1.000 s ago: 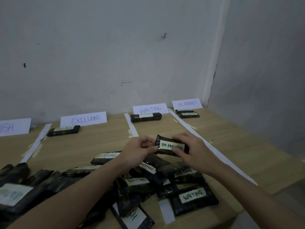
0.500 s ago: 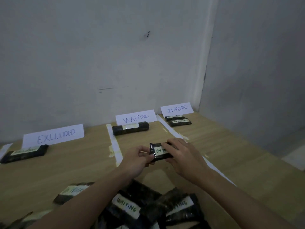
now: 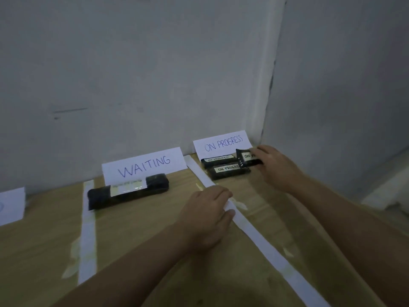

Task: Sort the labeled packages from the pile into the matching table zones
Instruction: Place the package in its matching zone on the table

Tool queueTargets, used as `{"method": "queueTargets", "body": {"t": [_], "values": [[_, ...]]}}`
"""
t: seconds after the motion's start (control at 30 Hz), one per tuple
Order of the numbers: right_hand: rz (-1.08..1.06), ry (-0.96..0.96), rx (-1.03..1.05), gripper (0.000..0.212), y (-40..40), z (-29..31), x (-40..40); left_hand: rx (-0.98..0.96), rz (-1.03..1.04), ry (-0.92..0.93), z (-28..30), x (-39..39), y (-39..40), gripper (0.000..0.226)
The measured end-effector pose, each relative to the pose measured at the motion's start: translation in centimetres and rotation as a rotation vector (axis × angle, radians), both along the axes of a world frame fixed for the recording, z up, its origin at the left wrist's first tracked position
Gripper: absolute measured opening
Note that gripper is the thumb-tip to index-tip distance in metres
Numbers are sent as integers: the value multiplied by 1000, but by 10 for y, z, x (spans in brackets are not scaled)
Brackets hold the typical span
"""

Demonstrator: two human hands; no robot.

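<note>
Black glossy oblong package (image 3: pixel 247 159), paper label up, gripped at its right end by the right hand (image 3: pixel 275 168); long axis left–right, over two matching packages (image 3: pixel 225 168) before the ON PROGRESS card (image 3: pixel 222 143). Left hand (image 3: pixel 207 214) loosely curled, empty, above the white strip (image 3: pixel 261 238).

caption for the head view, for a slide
Right hand brings a third package to the ON PROGRESS sign.
</note>
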State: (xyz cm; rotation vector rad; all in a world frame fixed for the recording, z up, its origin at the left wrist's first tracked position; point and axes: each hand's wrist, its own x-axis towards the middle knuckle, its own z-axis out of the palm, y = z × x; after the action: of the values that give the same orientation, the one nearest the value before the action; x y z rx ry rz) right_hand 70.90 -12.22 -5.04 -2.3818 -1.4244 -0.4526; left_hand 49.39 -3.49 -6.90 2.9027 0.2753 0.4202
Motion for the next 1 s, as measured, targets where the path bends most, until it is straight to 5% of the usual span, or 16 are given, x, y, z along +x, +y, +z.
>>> {"method": "queueTargets", "body": {"t": [0.4,0.57,1.0], "values": [[-10,196,-169,48,59,-24,86,-118,-43,-10,-33,18,12,77],[-27,159,-313,61,59,-24,80,-156,-24,17,-29,18,9,66],[237,43,-16,45,-35,4,-83,64,2,110,8,-67,-7,68]]}}
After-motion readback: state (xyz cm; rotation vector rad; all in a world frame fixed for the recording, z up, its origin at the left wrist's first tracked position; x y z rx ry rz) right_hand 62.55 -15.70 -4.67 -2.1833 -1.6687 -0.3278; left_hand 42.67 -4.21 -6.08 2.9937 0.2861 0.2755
